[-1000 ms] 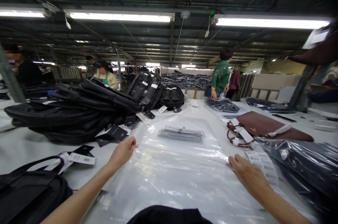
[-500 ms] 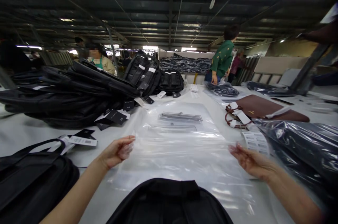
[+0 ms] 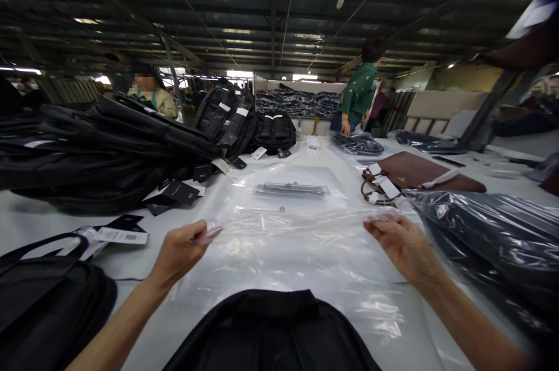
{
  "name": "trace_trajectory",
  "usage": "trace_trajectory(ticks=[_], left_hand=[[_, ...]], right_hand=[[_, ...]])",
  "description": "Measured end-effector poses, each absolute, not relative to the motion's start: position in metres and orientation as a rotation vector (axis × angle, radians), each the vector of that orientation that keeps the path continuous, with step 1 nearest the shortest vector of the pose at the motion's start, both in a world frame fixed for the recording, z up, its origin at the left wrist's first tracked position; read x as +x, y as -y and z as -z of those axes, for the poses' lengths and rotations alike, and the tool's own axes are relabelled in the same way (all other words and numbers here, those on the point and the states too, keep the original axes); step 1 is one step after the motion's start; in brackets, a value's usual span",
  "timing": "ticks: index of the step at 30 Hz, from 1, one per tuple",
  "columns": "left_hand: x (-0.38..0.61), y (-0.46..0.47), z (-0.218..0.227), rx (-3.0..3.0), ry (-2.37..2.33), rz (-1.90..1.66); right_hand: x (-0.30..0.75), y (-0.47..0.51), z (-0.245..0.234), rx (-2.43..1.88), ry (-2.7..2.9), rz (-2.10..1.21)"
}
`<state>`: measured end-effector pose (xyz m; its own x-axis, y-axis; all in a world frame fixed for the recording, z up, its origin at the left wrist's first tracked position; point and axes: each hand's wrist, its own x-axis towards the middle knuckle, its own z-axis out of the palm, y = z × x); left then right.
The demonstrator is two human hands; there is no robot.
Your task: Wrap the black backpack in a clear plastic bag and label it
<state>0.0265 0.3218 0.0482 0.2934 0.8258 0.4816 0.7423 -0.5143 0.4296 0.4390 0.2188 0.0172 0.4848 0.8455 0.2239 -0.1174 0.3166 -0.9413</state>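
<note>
A clear plastic bag (image 3: 288,254) lies spread across the white table in front of me, with printed boxes of text on its far part. My left hand (image 3: 186,248) is closed on the bag's left edge, fingers pinched. At the opposite edge my right hand (image 3: 399,243) pinches the plastic as well. Between the two hands the film is drawn up into a taut fold. A black backpack (image 3: 271,330) is nearest to me, its top reaching over the near part of the bag; its lower part is out of view.
Black backpacks (image 3: 109,144) with tags are piled at the left, another black bag (image 3: 43,301) nearer. On the right are a brown handbag (image 3: 423,172) and dark plastic-wrapped goods (image 3: 493,231). A person in green (image 3: 358,91) stands beyond the table; another person (image 3: 152,94) is behind the pile.
Both hands have tightened on the plastic and lifted its edge slightly, pulling it into a fold. The view has shifted a little to the right. The person in green has turned the head.
</note>
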Motion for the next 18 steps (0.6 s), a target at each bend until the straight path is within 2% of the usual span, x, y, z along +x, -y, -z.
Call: trace_trajectory(ticks=[1,3,5,10,14,18], left_hand=[[0.021,-0.316,-0.045,2.566,-1.441,-0.995],[0.007,-0.299,-0.032,2.706,-1.284,-0.702],[-0.008,-0.282,-0.013,2.686,-1.203,-0.387],[-0.027,-0.260,0.014,2.606,-1.269,-0.033],[-0.016,-0.261,0.001,2.571,-1.248,0.051],[-0.006,-0.256,-0.008,2.413,-1.186,-0.056]], right_hand=[[0.432,-0.213,-0.014,-1.176,0.989,-0.549],[0.417,-0.199,0.006,-1.371,1.326,-0.241],[0.403,-0.185,0.039,-1.417,1.669,-0.103],[0.385,-0.165,0.105,-1.335,1.959,-0.018],[0.381,-0.161,0.118,-1.272,1.895,0.057],[0.376,-0.157,0.120,-1.366,1.759,-0.032]])
